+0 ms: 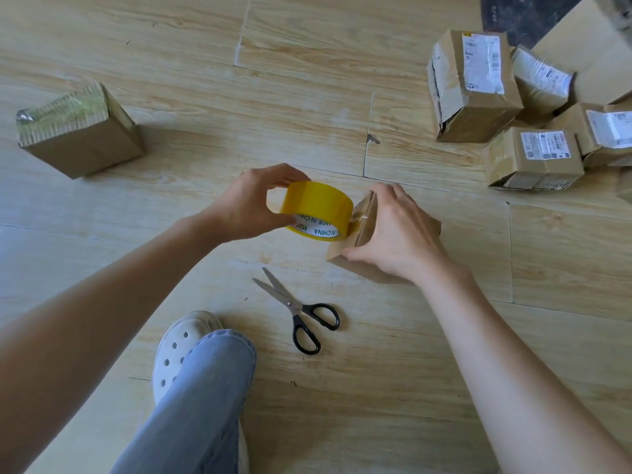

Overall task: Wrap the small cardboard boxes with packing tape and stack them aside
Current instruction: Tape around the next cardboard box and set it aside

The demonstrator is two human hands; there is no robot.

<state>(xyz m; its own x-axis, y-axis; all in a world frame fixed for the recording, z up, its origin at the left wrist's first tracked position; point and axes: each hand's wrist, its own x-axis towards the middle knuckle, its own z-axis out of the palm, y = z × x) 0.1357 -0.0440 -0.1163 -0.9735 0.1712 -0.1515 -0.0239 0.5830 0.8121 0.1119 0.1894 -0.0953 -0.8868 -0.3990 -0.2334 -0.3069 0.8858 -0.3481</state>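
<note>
A pale wood-grain floor fills the frame. At centre, the left hand grips a yellow roll of packing tape against a small brown cardboard box steadied under the right hand. One tape-wrapped cardboard box sits upper left; several labelled cardboard boxes wait upper right, so most work seems left.

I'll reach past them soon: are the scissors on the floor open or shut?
Open. The scissors lie flat on the floor, their two blades spread apart in a V.
</note>
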